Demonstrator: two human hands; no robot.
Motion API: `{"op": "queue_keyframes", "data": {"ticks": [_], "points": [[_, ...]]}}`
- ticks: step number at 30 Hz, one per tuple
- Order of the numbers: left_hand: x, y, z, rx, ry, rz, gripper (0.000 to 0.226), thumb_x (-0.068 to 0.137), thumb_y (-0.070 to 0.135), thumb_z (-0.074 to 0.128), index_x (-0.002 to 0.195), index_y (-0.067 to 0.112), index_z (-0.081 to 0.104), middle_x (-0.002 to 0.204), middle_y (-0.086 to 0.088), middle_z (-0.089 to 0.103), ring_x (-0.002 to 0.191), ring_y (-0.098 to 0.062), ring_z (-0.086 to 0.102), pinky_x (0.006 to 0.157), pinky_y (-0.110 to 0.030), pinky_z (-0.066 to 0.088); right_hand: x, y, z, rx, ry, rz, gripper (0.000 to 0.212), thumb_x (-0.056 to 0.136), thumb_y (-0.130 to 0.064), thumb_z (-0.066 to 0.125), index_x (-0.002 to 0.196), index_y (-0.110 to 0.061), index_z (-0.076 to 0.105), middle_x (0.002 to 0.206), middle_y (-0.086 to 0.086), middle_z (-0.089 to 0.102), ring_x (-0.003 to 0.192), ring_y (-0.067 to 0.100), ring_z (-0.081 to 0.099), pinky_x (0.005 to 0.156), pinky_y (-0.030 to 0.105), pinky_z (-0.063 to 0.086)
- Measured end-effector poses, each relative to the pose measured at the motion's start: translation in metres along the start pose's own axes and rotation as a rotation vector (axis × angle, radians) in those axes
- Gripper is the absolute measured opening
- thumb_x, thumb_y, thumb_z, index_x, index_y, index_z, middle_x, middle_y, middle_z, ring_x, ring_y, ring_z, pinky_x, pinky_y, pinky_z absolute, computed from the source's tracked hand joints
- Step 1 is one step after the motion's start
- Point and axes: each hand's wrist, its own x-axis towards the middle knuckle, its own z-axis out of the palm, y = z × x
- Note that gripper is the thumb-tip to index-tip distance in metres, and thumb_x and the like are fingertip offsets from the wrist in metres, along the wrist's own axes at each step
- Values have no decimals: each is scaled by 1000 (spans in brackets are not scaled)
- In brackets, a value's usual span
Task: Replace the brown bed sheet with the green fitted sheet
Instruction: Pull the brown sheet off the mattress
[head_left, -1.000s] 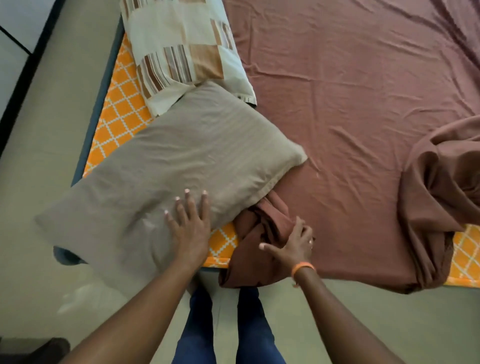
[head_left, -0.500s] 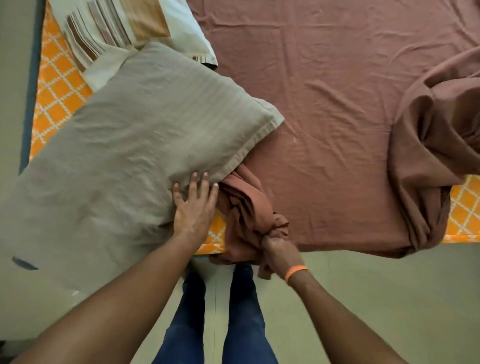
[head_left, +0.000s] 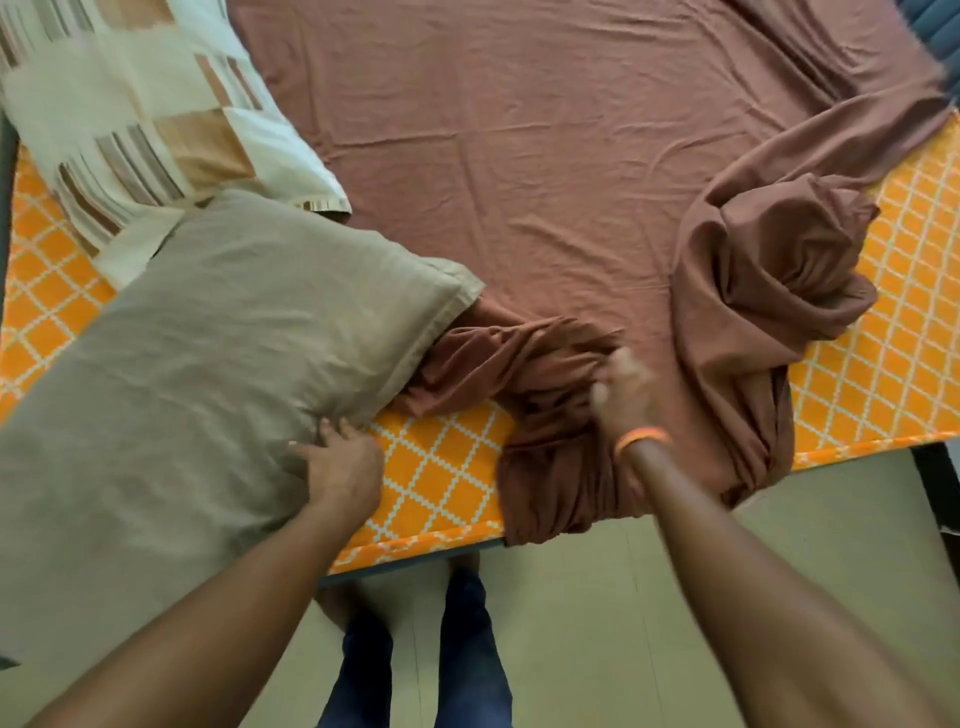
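Both bare arms reach forward and down from the body. The left hand (head_left: 340, 467) sits low on the left, knuckles up, fingers curled at their tips. The right hand (head_left: 621, 392) stretches further ahead, blurred, with an orange band (head_left: 641, 438) round its wrist; its finger pose cannot be made out. Two legs in blue trousers (head_left: 415, 654) stand below.

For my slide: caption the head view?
Left hand holds beige pillow; right hand pulls brown bed sheet off orange mattress.
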Motion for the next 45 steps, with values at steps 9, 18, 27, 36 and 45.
{"op": "queue_keyframes", "data": {"ticks": [9, 18, 27, 36, 45], "points": [[3, 151, -52, -112, 179, 739, 72, 93, 10, 52, 155, 19, 16, 163, -12, 4, 103, -38, 60, 75, -39, 50, -133, 37, 73, -127, -294, 286, 114, 70, -57, 79, 152, -21, 9, 159, 23, -1, 148, 41, 3, 112, 63, 22], [28, 213, -34, 61, 126, 865, 112, 81, 32, 76, 158, 22, -5, 164, -12, -17, 80, -29, 62, 61, -34, 44, -104, 99, 80, -53, -57, -103, 27, 64, 11, 73, 76, -9, 61, 71, 10, 51, 64, 34, 52, 54, 38, 41], [47, 268, -174, -815, 408, 469, 22, 89, 9, 47, 108, 11, 59, 112, -16, 54, 91, -39, 61, 69, -44, 48, 27, 69, -91, 414, 434, -69, 5, 65, -1, 60, 67, -2, 55, 65, 13, 60, 62, 21, 50, 62, 38, 39], [113, 186, -280, -1060, 544, 91, 21, 82, 0, 46, 98, 1, 60, 108, -21, 60, 103, -36, 55, 85, -36, 37, 80, 58, -99, -34, 39, 147, 112, 55, -64, 82, 148, -27, 30, 151, 12, 33, 142, 35, 29, 108, 55, 31], [100, 109, -158, -931, 210, 157, 46, 84, 7, 54, 130, 9, 49, 127, -15, 39, 104, -34, 52, 102, -40, 42, 24, 61, 5, 525, -190, 807, 58, 79, -33, 80, 123, -2, 60, 132, 28, 53, 114, 38, 56, 93, 36, 45]]}}
